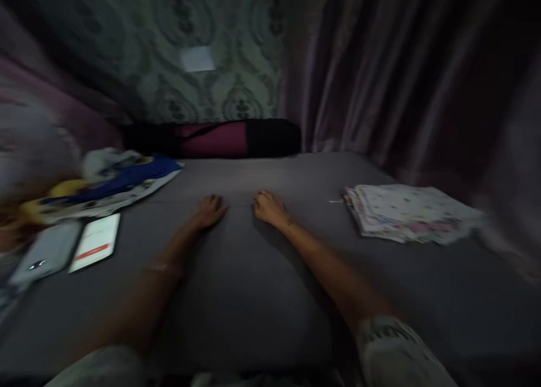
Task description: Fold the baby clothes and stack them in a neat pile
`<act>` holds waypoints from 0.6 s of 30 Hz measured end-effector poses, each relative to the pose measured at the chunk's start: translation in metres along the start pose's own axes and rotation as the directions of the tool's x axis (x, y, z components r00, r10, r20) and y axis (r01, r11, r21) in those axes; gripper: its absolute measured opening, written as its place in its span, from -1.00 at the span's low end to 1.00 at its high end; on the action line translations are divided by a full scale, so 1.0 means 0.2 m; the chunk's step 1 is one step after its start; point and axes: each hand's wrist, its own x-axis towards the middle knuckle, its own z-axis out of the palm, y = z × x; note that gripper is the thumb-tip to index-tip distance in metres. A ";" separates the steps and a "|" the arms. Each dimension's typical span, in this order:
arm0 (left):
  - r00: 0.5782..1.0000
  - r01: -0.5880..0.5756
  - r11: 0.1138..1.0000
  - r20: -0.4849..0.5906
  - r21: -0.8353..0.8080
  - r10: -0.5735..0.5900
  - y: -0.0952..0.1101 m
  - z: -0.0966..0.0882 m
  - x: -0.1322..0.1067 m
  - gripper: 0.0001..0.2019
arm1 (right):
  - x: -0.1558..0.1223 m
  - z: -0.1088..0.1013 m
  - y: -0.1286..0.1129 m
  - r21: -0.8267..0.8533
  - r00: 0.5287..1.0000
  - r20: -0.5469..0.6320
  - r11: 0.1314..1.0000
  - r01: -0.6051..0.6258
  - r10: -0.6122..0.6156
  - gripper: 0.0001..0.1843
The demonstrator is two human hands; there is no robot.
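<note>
My left hand (210,211) rests palm down on the grey sheet (249,285), thumb apart from the fingers and nothing visible in it. Beside it, a short gap to the right, my right hand (269,208) also lies on the sheet, its fingers slightly bent and apart, with no object showing. Both forearms reach forward. To the right of my right hand is a stack of folded white printed cloths (409,207). Left of my left hand lies a phone with a lit screen (96,242), next to a pale phone-like object with a dark oval mark (48,252).
Rumpled blue, white and yellow cloth (135,176) lies at the left. A long black and maroon bag (215,139) runs along the far edge, before a patterned wall (236,43). Curtains (359,66) hang at the right. A small white scrap (335,201) lies near the stack.
</note>
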 end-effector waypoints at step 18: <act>0.954 0.044 0.841 -0.226 -0.539 -0.194 -0.43 -0.11 0.05 -0.69 | 0.13 0.43 -0.06 0.012 0.939 -0.297 0.983 0.184 -0.172 -0.52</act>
